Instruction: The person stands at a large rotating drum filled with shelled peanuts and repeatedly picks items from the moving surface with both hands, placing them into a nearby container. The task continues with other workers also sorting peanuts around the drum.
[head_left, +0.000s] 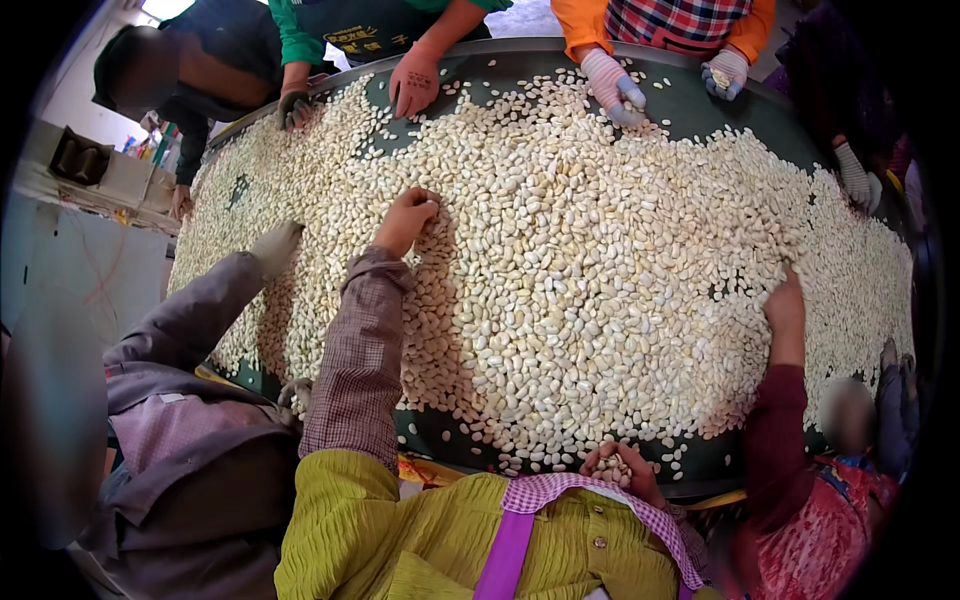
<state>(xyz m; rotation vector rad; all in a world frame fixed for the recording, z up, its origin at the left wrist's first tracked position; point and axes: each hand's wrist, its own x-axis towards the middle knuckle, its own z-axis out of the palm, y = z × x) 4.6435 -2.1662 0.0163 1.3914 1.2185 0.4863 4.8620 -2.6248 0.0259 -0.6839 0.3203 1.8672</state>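
Note:
A thick layer of white beans covers much of the dark green tabletop before me. My left hand, bare below a checked sleeve, reaches far out over the beans. Its thumb and fingers are bent close together at the bean layer, and whether a bean is between them cannot be made out. Close to my body, at the near edge, my right hand is cupped, palm up, around a small handful of beans.
Co-workers surround the table. A gloved hand works left of my arm, and a bare hand reaches in at right. Across stand a pink-gloved hand and a striped-gloved hand. A metal rim borders the far side.

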